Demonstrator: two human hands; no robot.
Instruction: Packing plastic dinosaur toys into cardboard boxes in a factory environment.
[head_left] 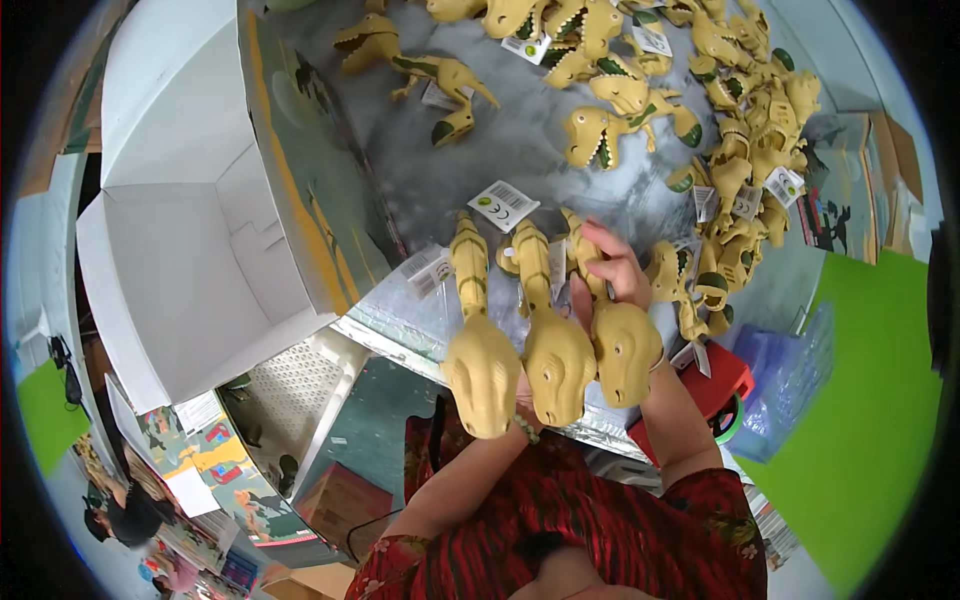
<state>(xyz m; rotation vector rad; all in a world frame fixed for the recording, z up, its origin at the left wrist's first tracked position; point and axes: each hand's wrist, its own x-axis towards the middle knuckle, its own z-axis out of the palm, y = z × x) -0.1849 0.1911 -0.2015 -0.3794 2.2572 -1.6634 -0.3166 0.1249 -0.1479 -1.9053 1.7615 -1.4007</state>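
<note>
Three tan toy dinosaurs stand side by side at the table's near edge, heads toward me: a left one (482, 375), a middle one (556, 365) and a right one (625, 350). My right hand (618, 270) is closed round the body of the right dinosaur, fingers along its side. My left hand (523, 398) is mostly hidden behind the left and middle dinosaurs' heads; only a sliver near the beaded bracelet (527, 430) shows, and its fingers cannot be seen. A white tag (502, 205) lies by the tails.
Many more toy dinosaurs (750, 150) lie heaped at the far right of the grey table (400, 190). An open carton (180, 270) stands at left, above a white perforated basket (295, 400). To the right are a red object (720, 385) and blue plastic wrap (790, 385).
</note>
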